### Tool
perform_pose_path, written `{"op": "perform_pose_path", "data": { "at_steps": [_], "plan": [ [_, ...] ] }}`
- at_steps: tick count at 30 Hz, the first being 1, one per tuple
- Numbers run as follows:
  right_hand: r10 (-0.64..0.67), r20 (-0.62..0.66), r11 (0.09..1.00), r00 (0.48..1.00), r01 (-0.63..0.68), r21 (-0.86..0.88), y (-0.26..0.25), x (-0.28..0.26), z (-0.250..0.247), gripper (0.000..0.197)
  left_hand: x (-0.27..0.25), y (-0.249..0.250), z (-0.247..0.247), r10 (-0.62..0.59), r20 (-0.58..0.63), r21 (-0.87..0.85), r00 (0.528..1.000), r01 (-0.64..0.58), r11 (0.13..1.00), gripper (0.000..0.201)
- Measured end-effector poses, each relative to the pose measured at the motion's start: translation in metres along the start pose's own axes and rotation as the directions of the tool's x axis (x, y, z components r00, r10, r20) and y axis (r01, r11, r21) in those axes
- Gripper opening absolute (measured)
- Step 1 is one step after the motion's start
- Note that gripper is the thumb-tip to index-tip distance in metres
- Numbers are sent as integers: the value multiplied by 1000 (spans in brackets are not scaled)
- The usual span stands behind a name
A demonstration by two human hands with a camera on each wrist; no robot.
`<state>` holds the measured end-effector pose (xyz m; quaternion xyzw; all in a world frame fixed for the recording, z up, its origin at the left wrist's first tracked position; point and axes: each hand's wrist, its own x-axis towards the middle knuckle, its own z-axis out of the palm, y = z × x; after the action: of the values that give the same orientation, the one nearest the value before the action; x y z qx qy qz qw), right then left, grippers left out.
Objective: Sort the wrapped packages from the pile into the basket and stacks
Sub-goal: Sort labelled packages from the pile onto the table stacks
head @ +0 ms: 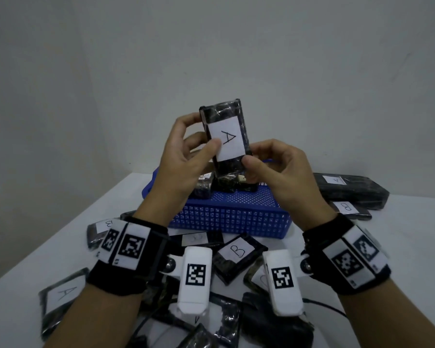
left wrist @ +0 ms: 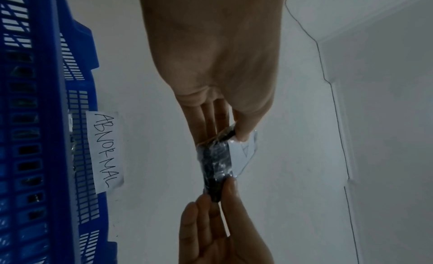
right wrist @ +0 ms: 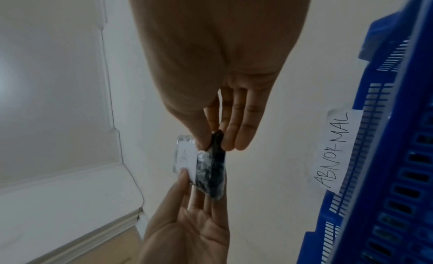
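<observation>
Package (head: 225, 136), label A: held upright above the basket (head: 232, 217), long axis 12 to 6. Your left hand (head: 183, 159) pinches its 9 o'clock edge, your right hand (head: 274, 167) its 5 o'clock corner. A stack (head: 347, 188) lies at 3 o'clock on the counter (head: 399, 242), nearer your right.

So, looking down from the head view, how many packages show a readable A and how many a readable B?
Letter A: 3 (held package, near-left package, far-right package)
Letter B: 3 (centre package, right package, left package)
Total: 6
Other labels are hidden or too faint to read.
</observation>
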<state>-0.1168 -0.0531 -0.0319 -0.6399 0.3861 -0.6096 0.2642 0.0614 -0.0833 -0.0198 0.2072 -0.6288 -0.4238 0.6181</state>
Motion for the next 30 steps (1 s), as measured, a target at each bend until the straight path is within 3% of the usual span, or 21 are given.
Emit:
{"op": "perform_pose_path", "data": {
  "at_steps": [3,5,7,9,11,16,20,25,28,30],
  "plan": [
    [2,-7,996,1000,-2,-91,-1,0,0,20,1,0,-1,-51,-18,-28,999,51,998,34],
    [15,83,982,996,1,-189,-2,0,-3,50,0,-1,0,-78,-40,-19,996,77,997,34],
    [-4,214,937,977,78,-341,-4,-1,-7,93,0,-1,5,-97,-55,28,994,99,995,33],
    [-46,292,885,955,174,-432,-7,-2,-13,112,-1,-3,13,-125,-43,67,991,128,990,30],
    [-67,270,866,960,190,-462,-10,-2,-24,107,1,-4,25,-180,8,73,984,179,981,27],
    [25,150,805,988,69,-590,-13,-8,-75,88,24,-13,71,-295,142,210,945,263,942,26],
    [91,34,772,995,-49,-634,-13,-16,-142,79,34,-28,128,-374,313,369,873,251,895,33],
    [297,-89,599,951,-258,-758,3,-30,-227,77,44,-64,200,-442,488,674,753,-3,739,35],
    [465,-155,518,871,-410,-750,27,-39,-264,77,49,-87,238,-542,537,782,646,-140,607,34],
    [574,-180,417,799,-474,-776,47,-42,-282,77,50,-100,256,-602,577,807,552,-273,524,38]
  ]
}}
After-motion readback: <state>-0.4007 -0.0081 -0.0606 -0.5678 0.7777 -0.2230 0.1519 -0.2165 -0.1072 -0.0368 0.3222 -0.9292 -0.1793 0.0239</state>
